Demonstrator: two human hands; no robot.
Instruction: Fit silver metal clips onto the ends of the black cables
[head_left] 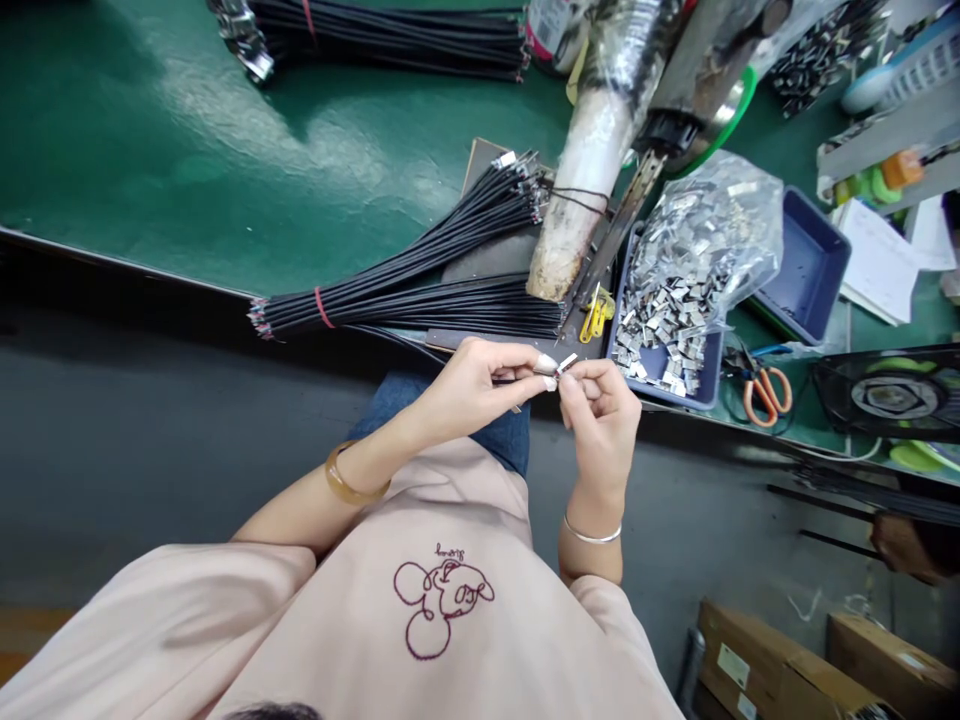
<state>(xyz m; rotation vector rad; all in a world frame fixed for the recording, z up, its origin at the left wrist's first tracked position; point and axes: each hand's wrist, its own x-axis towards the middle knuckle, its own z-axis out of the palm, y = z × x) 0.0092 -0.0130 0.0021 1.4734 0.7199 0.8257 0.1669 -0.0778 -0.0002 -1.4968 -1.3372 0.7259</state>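
My left hand point(487, 385) pinches the end of a black cable between thumb and fingers, at the table's front edge. My right hand point(600, 400) meets it fingertip to fingertip, closed on a small silver metal clip point(568, 363) at the cable's end. Whether the clip sits on the wires I cannot tell. Just beyond my hands lies a bundle of black cables point(405, 255), tied with a red band and fanned into two groups. A blue tray point(709, 392) of loose metal clips point(667, 325) stands right of my right hand, with a plastic bag of clips point(712, 215) in it.
A wrapped tube point(574, 200) and a metal machine part point(630, 215) rise behind my hands. Near the tray are a yellow cutter point(596, 313), orange-handled scissors point(767, 397), a second blue tray point(810, 265) and a black fan point(892, 395). Another cable bundle point(405, 38) lies at the back.
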